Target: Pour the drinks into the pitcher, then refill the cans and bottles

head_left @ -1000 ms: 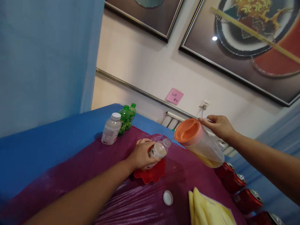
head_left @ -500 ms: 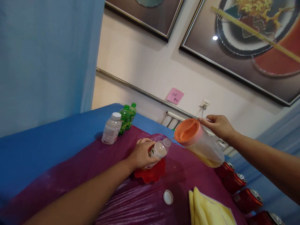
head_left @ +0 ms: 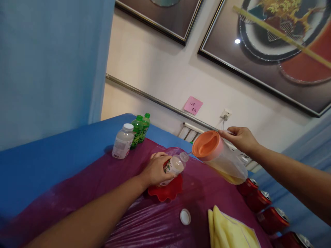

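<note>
My left hand (head_left: pixel 156 170) is wrapped round a clear plastic bottle (head_left: pixel 177 164) with a printed label and no cap. The bottle stands over a red scalloped dish (head_left: pixel 168 193). Gripped by its handle, a pitcher (head_left: pixel 227 167) with an orange lid (head_left: pixel 206 144) is tilted in my right hand (head_left: pixel 240 139). The pitcher's spout is close to the bottle's mouth, and a thin stream seems to run between them. Some yellowish liquid lies along the pitcher's lower side. A loose white cap (head_left: pixel 185 217) rests on the purple plastic sheet (head_left: pixel 144 220) nearer me.
A white-capped bottle (head_left: pixel 122 143) and two green bottles (head_left: pixel 138 131) stand at the back left on the blue table covering (head_left: pixel 85 137). A folded yellow cloth (head_left: pixel 230 229) lies front right. Several red cans (head_left: pixel 272 220) line the right edge. A metal rail (head_left: pixel 155 100) crosses the wall behind.
</note>
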The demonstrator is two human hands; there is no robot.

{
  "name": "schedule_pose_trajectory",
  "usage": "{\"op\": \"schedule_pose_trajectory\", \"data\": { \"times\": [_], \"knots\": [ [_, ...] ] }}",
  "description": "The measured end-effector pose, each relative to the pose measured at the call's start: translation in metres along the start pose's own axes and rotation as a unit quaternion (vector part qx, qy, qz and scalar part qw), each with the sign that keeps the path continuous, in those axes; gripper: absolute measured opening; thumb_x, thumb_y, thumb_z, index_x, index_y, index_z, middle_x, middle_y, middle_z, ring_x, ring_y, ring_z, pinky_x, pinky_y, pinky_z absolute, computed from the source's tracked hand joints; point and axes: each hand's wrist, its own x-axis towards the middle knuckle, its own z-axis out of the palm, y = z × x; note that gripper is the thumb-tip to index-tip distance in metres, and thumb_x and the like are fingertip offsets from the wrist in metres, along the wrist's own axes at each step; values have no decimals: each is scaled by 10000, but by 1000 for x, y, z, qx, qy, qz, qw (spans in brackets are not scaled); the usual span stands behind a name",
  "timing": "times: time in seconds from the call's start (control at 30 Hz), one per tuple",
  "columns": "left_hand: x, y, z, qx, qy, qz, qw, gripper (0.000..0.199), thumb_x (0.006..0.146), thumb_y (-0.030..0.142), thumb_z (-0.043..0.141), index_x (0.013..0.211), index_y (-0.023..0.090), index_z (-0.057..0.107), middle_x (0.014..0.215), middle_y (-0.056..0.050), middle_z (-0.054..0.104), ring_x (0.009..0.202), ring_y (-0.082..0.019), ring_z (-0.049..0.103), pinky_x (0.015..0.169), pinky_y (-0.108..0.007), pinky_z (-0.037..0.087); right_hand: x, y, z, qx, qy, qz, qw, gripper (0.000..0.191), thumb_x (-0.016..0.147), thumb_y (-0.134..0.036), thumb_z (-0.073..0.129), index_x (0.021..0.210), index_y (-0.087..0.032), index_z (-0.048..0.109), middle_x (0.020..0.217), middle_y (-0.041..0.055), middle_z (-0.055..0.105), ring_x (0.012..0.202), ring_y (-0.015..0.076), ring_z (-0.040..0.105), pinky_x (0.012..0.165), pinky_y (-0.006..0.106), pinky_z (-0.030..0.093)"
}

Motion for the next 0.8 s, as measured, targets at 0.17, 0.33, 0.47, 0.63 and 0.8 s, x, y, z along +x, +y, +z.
{"op": "schedule_pose_trajectory", "data": {
  "times": [0.17,0.33,0.47,0.63,0.8],
  "knots": [
    [0,1,0,0,2,-6,1000,685,607,500,868,1211,224,701,1231,-102,668,1229,-342,550,1089,-475,391,-1,0,1,5,-7,3,1000,655,699,-739,693,538,-243,296,488,-72,253,445,74,248,445,270,162],
    [0,0,0,-4,5,-6,1000,675,595,505,871,1191,229,714,1224,-99,661,1215,-346,556,1082,-474,398,0,1,0,5,-7,-2,1000,646,703,-741,690,538,-244,311,474,-70,265,441,77,246,438,273,168],
    [-1,1,0,-5,6,-3,1000,660,603,502,865,1183,228,711,1216,-97,667,1214,-346,555,1081,-482,399,-1,3,0,9,-3,-5,1000,645,704,-740,694,537,-244,317,474,-67,265,441,80,255,436,273,173],
    [-1,1,0,-6,7,2,1000,659,609,503,860,1186,225,709,1213,-100,668,1218,-346,554,1082,-485,396,-2,1,0,7,-6,-9,1000,661,699,-747,694,536,-245,296,480,-63,257,451,81,248,435,270,163],
    [-2,1,0,-8,11,-1,1000,649,597,492,868,1175,240,717,1211,-88,658,1205,-339,562,1068,-460,406,-2,-2,0,-6,-1,4,1000,671,673,-774,679,529,-247,290,491,-63,250,455,79,243,439,267,163]
  ]
}}
